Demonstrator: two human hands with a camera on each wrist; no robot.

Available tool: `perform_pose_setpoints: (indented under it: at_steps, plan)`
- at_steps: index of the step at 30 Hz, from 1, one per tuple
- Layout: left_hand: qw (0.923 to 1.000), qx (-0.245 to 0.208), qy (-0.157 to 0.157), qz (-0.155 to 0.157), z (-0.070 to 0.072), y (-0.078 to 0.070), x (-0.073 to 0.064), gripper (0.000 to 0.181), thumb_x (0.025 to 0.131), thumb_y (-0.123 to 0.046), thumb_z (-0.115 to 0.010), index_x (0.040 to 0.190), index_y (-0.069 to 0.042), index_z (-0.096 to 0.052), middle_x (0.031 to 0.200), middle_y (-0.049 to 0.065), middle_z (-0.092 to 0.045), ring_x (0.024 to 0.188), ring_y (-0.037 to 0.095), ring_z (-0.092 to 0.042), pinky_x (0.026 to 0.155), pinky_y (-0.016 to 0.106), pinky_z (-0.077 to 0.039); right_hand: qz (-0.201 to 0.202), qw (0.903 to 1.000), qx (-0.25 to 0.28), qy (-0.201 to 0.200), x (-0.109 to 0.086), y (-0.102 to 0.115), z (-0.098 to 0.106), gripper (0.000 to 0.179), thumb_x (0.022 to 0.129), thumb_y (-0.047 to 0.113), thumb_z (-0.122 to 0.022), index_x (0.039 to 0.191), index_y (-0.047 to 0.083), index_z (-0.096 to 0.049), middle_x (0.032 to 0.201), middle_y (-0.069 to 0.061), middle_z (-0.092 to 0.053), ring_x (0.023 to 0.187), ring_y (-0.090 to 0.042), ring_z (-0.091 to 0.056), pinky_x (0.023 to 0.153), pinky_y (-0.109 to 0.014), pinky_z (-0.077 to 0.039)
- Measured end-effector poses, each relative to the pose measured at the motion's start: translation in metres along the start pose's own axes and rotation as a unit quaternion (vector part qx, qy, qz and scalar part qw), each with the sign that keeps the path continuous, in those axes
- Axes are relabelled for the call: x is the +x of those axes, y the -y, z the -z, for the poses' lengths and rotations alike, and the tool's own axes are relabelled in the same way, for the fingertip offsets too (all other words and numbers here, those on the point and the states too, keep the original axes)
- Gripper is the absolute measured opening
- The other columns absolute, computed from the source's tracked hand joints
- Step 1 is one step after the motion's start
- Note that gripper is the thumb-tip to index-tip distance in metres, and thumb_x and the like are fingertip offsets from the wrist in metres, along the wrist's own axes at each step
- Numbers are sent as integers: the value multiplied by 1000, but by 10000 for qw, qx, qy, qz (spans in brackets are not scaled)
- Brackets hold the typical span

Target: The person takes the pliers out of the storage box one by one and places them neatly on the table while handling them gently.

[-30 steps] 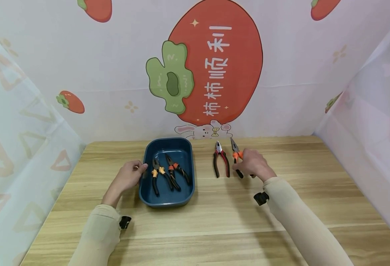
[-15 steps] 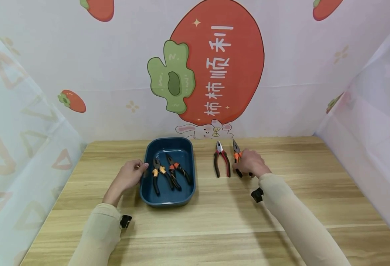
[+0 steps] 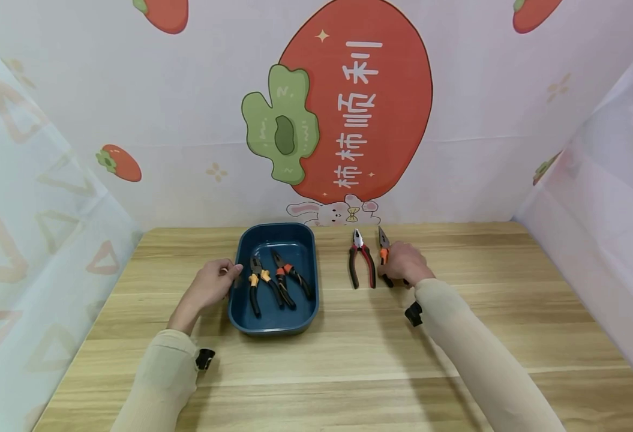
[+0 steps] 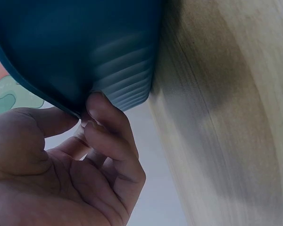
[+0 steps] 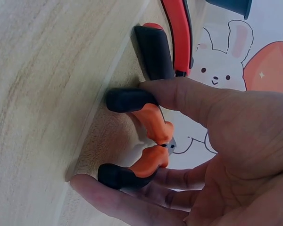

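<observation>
The left hand (image 3: pixel 212 283) pinches the blue tray (image 3: pixel 274 330) by its rim, while the right hand (image 3: pixel 404 263), grasping the needle-nose pliers (image 3: pixel 384 254), should squeeze both handles (image 5: pixel 153 122) evenly.

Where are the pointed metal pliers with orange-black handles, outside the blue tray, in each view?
Head: orange-black pliers, right of centre, partly hidden.
Left wrist: not visible.
Right wrist: pliers, centre.
Shared landmark: blue rectangular plastic-looking tray: head, left of centre; left wrist, upper left; right wrist, top right.
</observation>
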State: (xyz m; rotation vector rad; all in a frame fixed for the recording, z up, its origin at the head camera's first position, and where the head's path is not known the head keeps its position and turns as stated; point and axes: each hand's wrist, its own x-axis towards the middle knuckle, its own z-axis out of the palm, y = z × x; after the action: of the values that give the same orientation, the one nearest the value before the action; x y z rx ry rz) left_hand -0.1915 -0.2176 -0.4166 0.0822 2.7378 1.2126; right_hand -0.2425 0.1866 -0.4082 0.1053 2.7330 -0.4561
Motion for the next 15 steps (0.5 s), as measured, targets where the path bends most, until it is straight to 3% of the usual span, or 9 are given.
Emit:
perform_pose_setpoints:
  at_steps: [7,15]
  plan:
    - [10000,9,-11,15,0,0,1,33,109,-24,-48,88,-1,-57,64,5,-53,55,20,-50,53,34,-39,-35,9999,-16,99,2,1,2,27,92,25,-73,82,5,-58,77,-9,-57,67,-24,-59,53,-34,-51]
    - [10000,11,-3,52,0,0,1,32,109,-24,-48,88,0,-57,63,5,-52,55,19,-50,53,32,-39,-30,9995,81,292,3,1,4,28,93,25,-73,77,6,-59,70,-8,-59,65,-26,-65,52,-35,-55]
